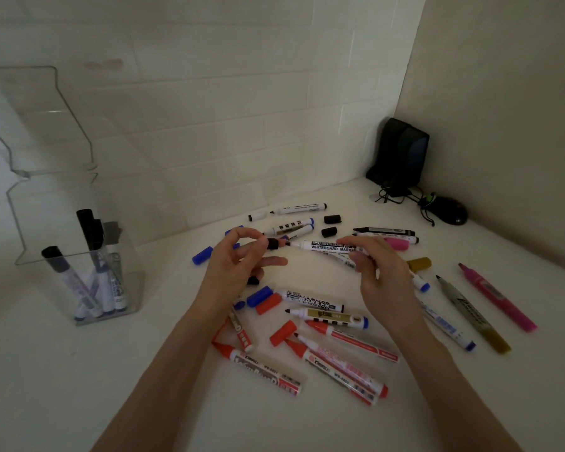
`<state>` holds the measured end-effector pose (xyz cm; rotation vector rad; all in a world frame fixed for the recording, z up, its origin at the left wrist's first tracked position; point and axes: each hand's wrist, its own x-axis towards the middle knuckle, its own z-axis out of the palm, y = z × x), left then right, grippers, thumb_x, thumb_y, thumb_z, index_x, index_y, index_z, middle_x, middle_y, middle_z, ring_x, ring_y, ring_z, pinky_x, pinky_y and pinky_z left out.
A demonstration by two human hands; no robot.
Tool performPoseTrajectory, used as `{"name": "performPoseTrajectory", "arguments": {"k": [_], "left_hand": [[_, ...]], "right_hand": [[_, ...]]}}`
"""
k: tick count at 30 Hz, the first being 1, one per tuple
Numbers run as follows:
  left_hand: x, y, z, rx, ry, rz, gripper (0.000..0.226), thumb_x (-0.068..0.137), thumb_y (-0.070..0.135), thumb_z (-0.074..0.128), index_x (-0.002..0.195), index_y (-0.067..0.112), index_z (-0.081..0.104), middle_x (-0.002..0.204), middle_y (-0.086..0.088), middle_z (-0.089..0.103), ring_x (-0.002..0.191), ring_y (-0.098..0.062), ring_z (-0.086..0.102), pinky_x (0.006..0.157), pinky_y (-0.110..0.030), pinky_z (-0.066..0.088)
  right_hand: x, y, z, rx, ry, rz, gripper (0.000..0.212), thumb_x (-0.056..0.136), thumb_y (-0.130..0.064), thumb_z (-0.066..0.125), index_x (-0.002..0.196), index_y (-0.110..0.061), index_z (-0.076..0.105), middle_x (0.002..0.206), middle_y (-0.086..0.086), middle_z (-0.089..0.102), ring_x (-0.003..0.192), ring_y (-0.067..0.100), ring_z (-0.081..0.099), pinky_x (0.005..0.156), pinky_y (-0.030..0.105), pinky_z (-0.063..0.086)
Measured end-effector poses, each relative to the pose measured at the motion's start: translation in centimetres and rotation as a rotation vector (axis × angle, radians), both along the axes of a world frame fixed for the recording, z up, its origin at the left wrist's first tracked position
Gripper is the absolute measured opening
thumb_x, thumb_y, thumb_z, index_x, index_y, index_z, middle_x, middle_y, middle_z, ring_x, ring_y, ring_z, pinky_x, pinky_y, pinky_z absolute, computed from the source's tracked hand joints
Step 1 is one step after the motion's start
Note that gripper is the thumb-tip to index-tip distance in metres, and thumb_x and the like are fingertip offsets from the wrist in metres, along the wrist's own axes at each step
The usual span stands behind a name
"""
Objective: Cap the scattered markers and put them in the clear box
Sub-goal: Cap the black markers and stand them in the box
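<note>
My right hand (377, 272) holds a white whiteboard marker (327, 246) level above the table, its black tip pointing left. My left hand (238, 259) pinches a black cap (273, 244) between thumb and fingers, a small gap from that tip. Below and around my hands lie several uncapped markers and loose caps: red markers (343, 363), blue caps (259, 295), red caps (282, 333), black caps (332, 219). The clear box (124, 288) stands at the left with its lid up, holding several capped markers (92, 243) upright.
A pink marker (499, 298), a gold marker (473, 316) and a blue-ended marker (444, 321) lie at the right. A black stand with cables (400, 154) and a black mouse (447, 210) sit in the back right corner, against the walls.
</note>
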<state>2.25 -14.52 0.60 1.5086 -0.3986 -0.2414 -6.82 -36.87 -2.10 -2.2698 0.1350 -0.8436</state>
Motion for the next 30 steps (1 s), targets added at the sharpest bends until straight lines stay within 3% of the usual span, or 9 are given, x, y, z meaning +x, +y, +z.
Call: {"name": "performPoseTrajectory", "arguments": {"k": [4, 7, 10, 18, 20, 24, 26, 30], "left_hand": [[0.0, -0.1, 0.1, 0.047, 0.009, 0.015, 0.025, 0.099, 0.030, 0.054, 0.111, 0.009, 0.057, 0.090, -0.008, 0.080, 0.082, -0.029, 0.073, 0.064, -0.029, 0.048], [0.0, -0.2, 0.0, 0.042, 0.021, -0.011, 0.019, 0.101, 0.023, 0.053, 0.109, 0.006, 0.056, 0.090, -0.011, 0.079, 0.069, -0.014, 0.072, 0.061, -0.026, 0.050], [0.0, -0.3, 0.0, 0.024, 0.027, -0.010, 0.016, 0.101, 0.019, 0.052, 0.109, 0.005, 0.056, 0.089, -0.010, 0.079, 0.075, -0.013, 0.076, 0.056, -0.020, 0.050], [0.2, -0.6, -0.6, 0.023, 0.043, -0.042, 0.008, 0.099, 0.014, 0.056, 0.102, 0.007, 0.057, 0.086, -0.010, 0.079, 0.084, -0.024, 0.078, 0.052, -0.022, 0.048], [0.3, -0.7, -0.9, 0.066, -0.016, -0.031, 0.009, 0.096, 0.014, 0.061, 0.099, 0.006, 0.059, 0.085, -0.007, 0.079, 0.081, -0.022, 0.078, 0.053, -0.022, 0.050], [0.6, -0.2, -1.3, 0.207, -0.208, 0.068, 0.009, 0.086, 0.014, 0.074, 0.094, 0.010, 0.071, 0.083, 0.002, 0.078, 0.064, -0.017, 0.071, 0.071, -0.034, 0.062], [0.5, 0.0, -1.4, 0.221, -0.245, 0.069, 0.011, 0.084, 0.015, 0.076, 0.095, 0.018, 0.075, 0.083, 0.003, 0.078, 0.063, -0.020, 0.071, 0.075, -0.039, 0.063], [0.5, 0.2, -1.3, 0.268, -0.323, 0.049, 0.020, 0.091, 0.013, 0.069, 0.107, 0.024, 0.076, 0.086, 0.004, 0.078, 0.069, -0.017, 0.073, 0.073, -0.035, 0.062]], "right_hand": [[0.0, 0.1, 0.0, 0.006, 0.010, 0.003, 0.030, 0.102, -0.010, 0.050, 0.120, -0.029, 0.065, 0.107, -0.007, 0.061, 0.083, 0.001, 0.055, 0.073, 0.013, 0.040], [0.0, 0.2, 0.0, -0.004, -0.008, 0.006, 0.030, 0.102, -0.009, 0.050, 0.120, -0.028, 0.065, 0.104, -0.006, 0.060, 0.080, 0.000, 0.054, 0.072, 0.007, 0.039], [-0.1, 0.3, 0.1, -0.019, -0.012, 0.005, 0.031, 0.102, -0.009, 0.050, 0.121, -0.028, 0.065, 0.104, -0.006, 0.060, 0.080, -0.001, 0.054, 0.073, 0.006, 0.038], [-0.3, 1.0, 0.5, -0.039, -0.026, 0.047, 0.031, 0.101, -0.007, 0.051, 0.120, -0.024, 0.068, 0.102, -0.008, 0.059, 0.091, -0.008, 0.052, 0.078, 0.004, 0.037], [-0.4, 1.3, 0.5, -0.061, -0.035, 0.066, 0.030, 0.101, -0.006, 0.051, 0.119, -0.021, 0.069, 0.096, -0.008, 0.056, 0.086, -0.007, 0.051, 0.075, 0.004, 0.037], [-0.5, 1.1, 0.5, -0.075, -0.028, 0.097, 0.029, 0.102, -0.016, 0.049, 0.123, -0.018, 0.069, 0.090, -0.012, 0.053, 0.082, -0.003, 0.051, 0.072, 0.006, 0.037], [-0.6, 1.0, 0.4, -0.080, 0.002, 0.128, 0.031, 0.102, -0.021, 0.048, 0.126, -0.020, 0.067, 0.089, -0.018, 0.051, 0.080, -0.001, 0.051, 0.070, 0.007, 0.037], [-0.5, 0.9, 0.1, -0.068, 0.050, 0.151, 0.031, 0.103, -0.024, 0.050, 0.129, -0.022, 0.066, 0.086, -0.010, 0.054, 0.075, 0.004, 0.050, 0.067, 0.008, 0.038]]}}
